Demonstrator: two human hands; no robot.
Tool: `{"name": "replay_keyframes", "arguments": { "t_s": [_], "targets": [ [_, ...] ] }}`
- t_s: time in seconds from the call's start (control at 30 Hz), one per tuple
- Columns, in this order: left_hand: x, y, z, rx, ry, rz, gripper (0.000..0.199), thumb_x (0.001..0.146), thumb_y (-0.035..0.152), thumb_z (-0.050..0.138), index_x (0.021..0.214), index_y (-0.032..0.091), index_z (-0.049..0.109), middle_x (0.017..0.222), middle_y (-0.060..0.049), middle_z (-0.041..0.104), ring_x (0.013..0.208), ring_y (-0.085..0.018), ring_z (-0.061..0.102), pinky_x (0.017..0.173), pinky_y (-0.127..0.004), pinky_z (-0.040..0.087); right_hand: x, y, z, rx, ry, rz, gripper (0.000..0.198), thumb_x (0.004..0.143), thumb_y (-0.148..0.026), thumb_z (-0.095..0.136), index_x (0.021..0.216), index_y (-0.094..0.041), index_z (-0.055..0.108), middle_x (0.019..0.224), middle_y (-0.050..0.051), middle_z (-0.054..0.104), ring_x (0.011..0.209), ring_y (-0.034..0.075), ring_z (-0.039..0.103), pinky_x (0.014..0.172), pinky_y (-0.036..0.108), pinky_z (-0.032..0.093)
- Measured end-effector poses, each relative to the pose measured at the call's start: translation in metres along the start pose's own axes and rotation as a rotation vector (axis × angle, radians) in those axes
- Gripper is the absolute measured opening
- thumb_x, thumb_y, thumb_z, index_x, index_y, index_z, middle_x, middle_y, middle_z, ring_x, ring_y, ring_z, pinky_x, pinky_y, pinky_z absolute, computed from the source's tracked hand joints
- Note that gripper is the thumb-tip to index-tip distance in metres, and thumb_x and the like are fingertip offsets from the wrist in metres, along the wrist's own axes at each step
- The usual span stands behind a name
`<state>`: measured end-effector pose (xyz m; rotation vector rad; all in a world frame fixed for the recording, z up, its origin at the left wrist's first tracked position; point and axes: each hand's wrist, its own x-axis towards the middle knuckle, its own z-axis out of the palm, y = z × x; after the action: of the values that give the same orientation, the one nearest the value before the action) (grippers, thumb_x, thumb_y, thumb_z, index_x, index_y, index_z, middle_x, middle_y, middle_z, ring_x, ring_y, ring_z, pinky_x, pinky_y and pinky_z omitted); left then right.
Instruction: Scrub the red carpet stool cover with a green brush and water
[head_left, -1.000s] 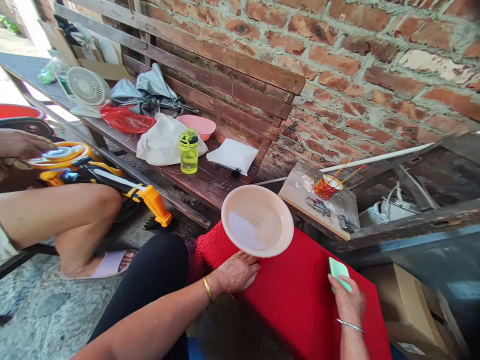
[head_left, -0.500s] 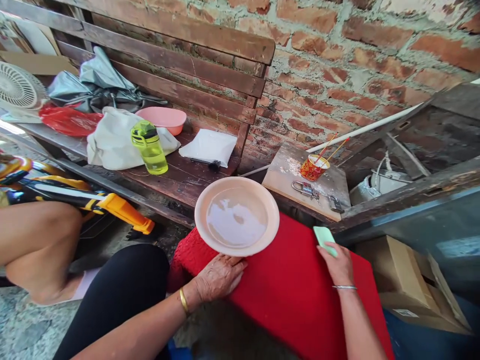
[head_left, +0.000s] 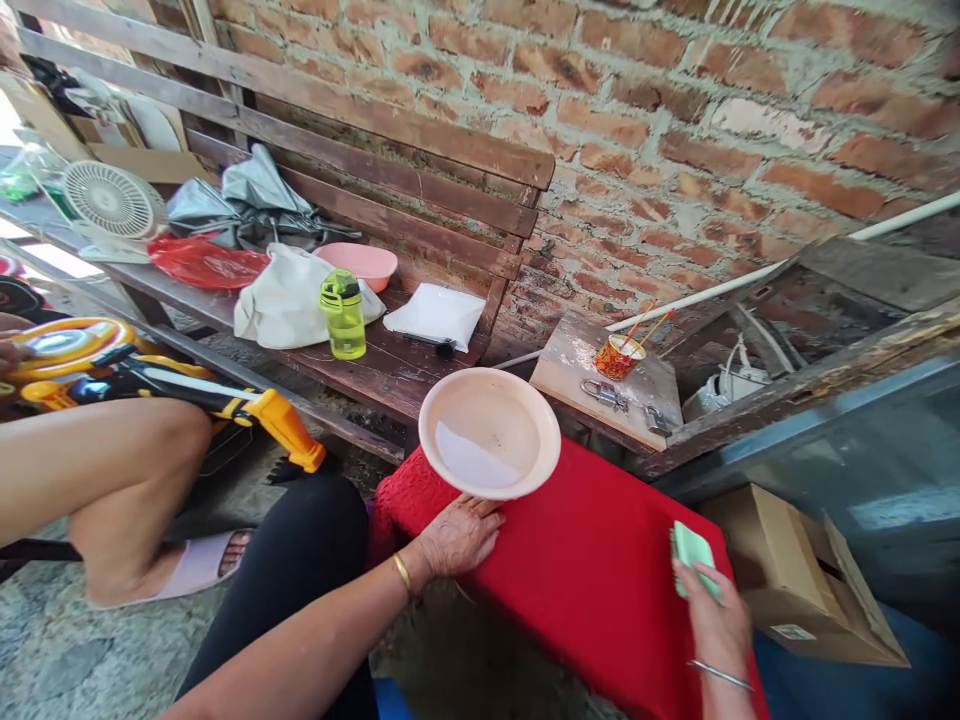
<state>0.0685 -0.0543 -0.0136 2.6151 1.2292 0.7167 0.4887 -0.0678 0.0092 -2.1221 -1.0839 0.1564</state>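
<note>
Right hand clamps brush near far right corner of table; left hand (flat, grip unclosed) meets basin at far left corner.

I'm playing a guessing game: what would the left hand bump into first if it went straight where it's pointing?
Probably the pale basin: the left hand has its fingers right by the near rim, though whether they touch it is unclear.
</note>
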Motion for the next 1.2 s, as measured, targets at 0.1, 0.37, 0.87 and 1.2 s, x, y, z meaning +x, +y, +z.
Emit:
{"name": "replay_keyframes", "arguments": {
  "t_s": [0.1, 0.37, 0.87, 1.2],
  "targets": [
    [0.0, -0.002, 0.001, -0.014, 0.004, 0.004, 0.025, 0.091, 0.021, 0.054, 0.112, 0.022, 0.067, 0.127, -0.007, 0.063, 0.121, -0.022, 0.056, 0.11, -0.038, 0.039, -0.059, -0.061, 0.042, 0.101, -0.14, -0.173, 0.054, 0.067, -0.067, 0.059, 0.09, -0.019, 0.07, 0.087, 0.011, 0.065, 0.083, 0.029, 0.062, 0.074, 0.045, 0.052],
    [0.0, -0.004, 0.0, 0.012, 0.027, 0.025, 0.027, 0.092, 0.017, 0.05, 0.111, 0.02, 0.069, 0.123, -0.009, 0.066, 0.12, -0.023, 0.058, 0.109, -0.042, 0.042, -0.13, -0.115, 0.089, 0.178, -0.334, -0.466, 0.024, 0.066, -0.04, 0.068, 0.087, -0.03, 0.072, 0.096, 0.003, 0.064, 0.093, 0.021, 0.062, 0.089, 0.034, 0.05],
    [-0.003, -0.017, 0.006, 0.084, 0.018, 0.057, 0.028, 0.095, 0.022, 0.047, 0.113, 0.021, 0.068, 0.125, -0.008, 0.066, 0.119, -0.023, 0.06, 0.105, -0.044, 0.047, -0.07, 0.069, -0.05, -0.035, 0.207, 0.184, 0.056, 0.065, -0.072, 0.057, 0.089, -0.023, 0.069, 0.078, 0.011, 0.061, 0.095, 0.036, 0.054, 0.082, 0.049, 0.047],
    [-0.006, -0.026, 0.01, 0.131, 0.016, 0.079, 0.031, 0.096, 0.022, 0.044, 0.114, 0.021, 0.068, 0.126, -0.009, 0.066, 0.12, -0.022, 0.059, 0.105, -0.045, 0.048, -0.143, -0.054, 0.031, 0.176, -0.28, -0.499, 0.024, 0.073, -0.028, 0.066, 0.097, -0.028, 0.069, 0.103, 0.005, 0.061, 0.096, 0.023, 0.061, 0.089, 0.037, 0.049]
  ]
}}
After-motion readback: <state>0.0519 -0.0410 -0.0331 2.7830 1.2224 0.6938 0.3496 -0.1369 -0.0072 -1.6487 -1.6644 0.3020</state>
